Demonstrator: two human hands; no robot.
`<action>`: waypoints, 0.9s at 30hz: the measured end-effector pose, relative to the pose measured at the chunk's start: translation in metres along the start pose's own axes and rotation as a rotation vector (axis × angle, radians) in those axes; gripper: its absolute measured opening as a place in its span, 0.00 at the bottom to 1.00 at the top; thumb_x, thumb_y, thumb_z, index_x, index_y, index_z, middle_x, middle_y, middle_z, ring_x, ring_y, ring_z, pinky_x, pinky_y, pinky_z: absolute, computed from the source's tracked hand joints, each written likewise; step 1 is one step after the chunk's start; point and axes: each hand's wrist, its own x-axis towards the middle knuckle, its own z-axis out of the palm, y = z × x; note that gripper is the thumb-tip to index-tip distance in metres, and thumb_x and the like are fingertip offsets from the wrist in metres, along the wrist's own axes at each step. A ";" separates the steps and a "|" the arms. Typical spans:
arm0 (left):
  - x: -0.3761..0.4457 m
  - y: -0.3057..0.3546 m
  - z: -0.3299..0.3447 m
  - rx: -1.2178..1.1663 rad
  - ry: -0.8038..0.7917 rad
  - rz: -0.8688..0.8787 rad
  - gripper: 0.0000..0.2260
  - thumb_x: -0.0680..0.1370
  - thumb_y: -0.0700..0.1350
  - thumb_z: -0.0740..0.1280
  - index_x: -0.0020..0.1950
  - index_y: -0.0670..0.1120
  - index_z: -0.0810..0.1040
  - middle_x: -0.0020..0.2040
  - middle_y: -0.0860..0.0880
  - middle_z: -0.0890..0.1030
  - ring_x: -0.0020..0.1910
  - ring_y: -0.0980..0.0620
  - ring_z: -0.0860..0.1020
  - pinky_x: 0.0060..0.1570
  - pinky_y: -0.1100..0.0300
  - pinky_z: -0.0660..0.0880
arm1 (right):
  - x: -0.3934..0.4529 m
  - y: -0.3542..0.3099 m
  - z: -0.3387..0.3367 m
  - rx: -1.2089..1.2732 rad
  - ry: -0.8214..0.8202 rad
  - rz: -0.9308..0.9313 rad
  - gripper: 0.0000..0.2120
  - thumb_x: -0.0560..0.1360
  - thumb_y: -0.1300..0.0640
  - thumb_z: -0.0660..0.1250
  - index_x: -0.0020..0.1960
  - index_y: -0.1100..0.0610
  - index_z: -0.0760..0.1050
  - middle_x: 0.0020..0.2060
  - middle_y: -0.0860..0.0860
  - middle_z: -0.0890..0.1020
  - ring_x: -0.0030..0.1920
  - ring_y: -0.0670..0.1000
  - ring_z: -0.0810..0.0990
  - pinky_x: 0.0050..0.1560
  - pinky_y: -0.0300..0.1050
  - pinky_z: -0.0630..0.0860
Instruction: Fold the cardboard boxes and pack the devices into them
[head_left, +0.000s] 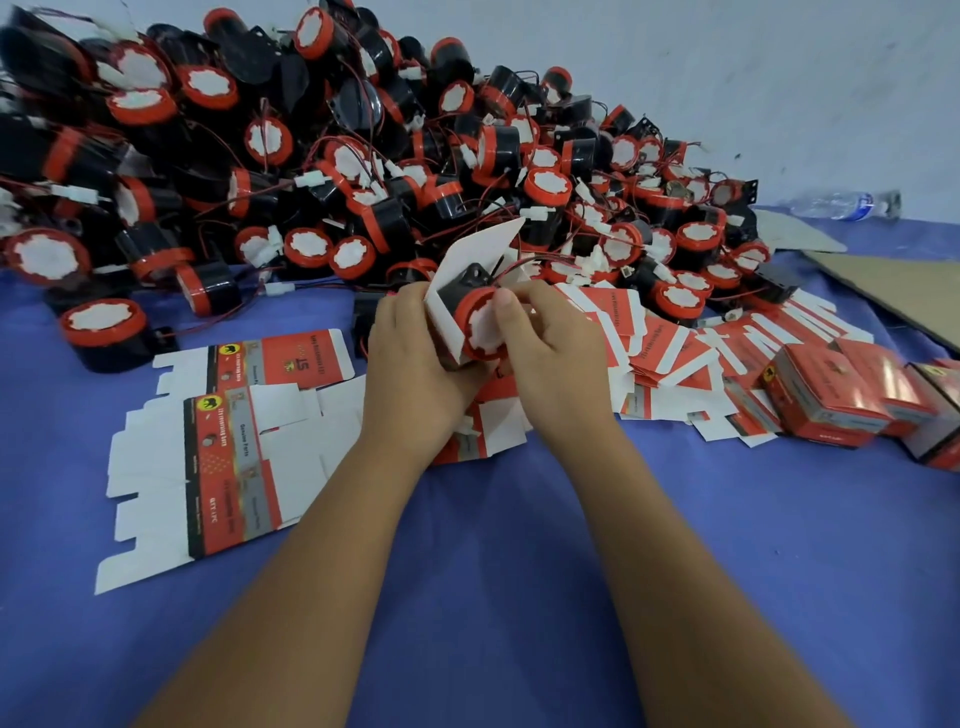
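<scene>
Two flat box blanks (223, 457) lie unfolded at near left on the blue cloth (519, 571), so those are still to fold. Just beyond, at centre, the left hand (415, 374) is curled around a half-formed box (457, 291), its white flap standing open and pointing up and away. The right hand (550, 358) pinches a device (480, 325) and presses it into that box; the device's red-rimmed face points toward the camera, its long axis running near to far into the box, wires trailing out behind. To the right, a sheaf of more blanks (649, 353) and a few closed boxes (821, 405) suggest only a small part is done. Farther back, a huge pile of devices (363, 145) remains unpacked.
</scene>
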 end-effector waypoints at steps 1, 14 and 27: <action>0.000 0.000 -0.001 -0.057 -0.012 -0.028 0.29 0.69 0.45 0.79 0.66 0.48 0.70 0.61 0.49 0.74 0.60 0.50 0.74 0.60 0.52 0.75 | 0.000 0.000 0.000 0.013 -0.019 0.020 0.10 0.82 0.50 0.61 0.43 0.48 0.75 0.31 0.40 0.79 0.35 0.39 0.77 0.35 0.31 0.71; 0.000 0.002 -0.001 -0.146 -0.097 0.051 0.28 0.72 0.40 0.77 0.69 0.45 0.72 0.65 0.48 0.76 0.65 0.52 0.74 0.65 0.53 0.73 | -0.002 0.002 0.013 -0.320 0.019 0.140 0.24 0.81 0.49 0.60 0.28 0.52 0.60 0.22 0.48 0.64 0.25 0.47 0.60 0.28 0.42 0.55; 0.009 -0.010 -0.011 -0.464 -0.105 -0.326 0.24 0.73 0.45 0.76 0.66 0.57 0.72 0.56 0.59 0.81 0.54 0.60 0.81 0.53 0.60 0.79 | -0.002 -0.005 0.000 0.105 0.318 0.012 0.25 0.80 0.59 0.63 0.74 0.46 0.64 0.44 0.37 0.79 0.38 0.41 0.76 0.41 0.32 0.74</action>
